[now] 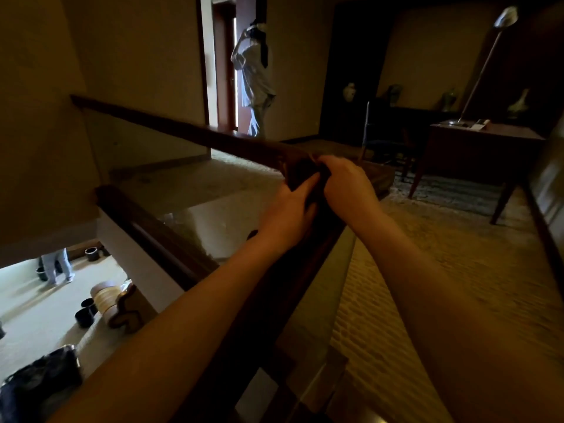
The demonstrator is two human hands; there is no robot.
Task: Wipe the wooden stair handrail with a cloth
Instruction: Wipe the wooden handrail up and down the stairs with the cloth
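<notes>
At the far left a dark crumpled bag [39, 383] sits low in the corner; above it, down on the pale lower floor, stand small black pots [84, 312] beside a round ribbed, cream-coloured object [103, 297], and a person's legs [56, 267] in light trousers show under the ceiling edge; a lower run of dark, rounded wooden rail [152, 233] slopes past them, glossy along its top. The wooden handrail [189, 134] runs from the left wall toward the middle, smooth and dark brown, then turns a corner and continues down toward the viewer. At that corner lies the cloth [300, 175], dark, soft and bunched, hard to separate from the wood in the dim light. The left hand [290, 209] reaches up from a bare, outstretched forearm, its fingers curled round the lower edge of the cloth; the right hand [348, 187], on an equally straight bare arm, arches over the rail with knuckles up and fingers bent down, gripping the cloth's upper part; the two hands sit just beside each other. Behind them a person in pale clothes [254, 77] stands in a doorway; further right a dark wooden desk [476, 148] on slim legs carries a tall lamp [485, 62] with a thin tilted stem; textured beige carpet [442, 270] covers the floor at right.
</notes>
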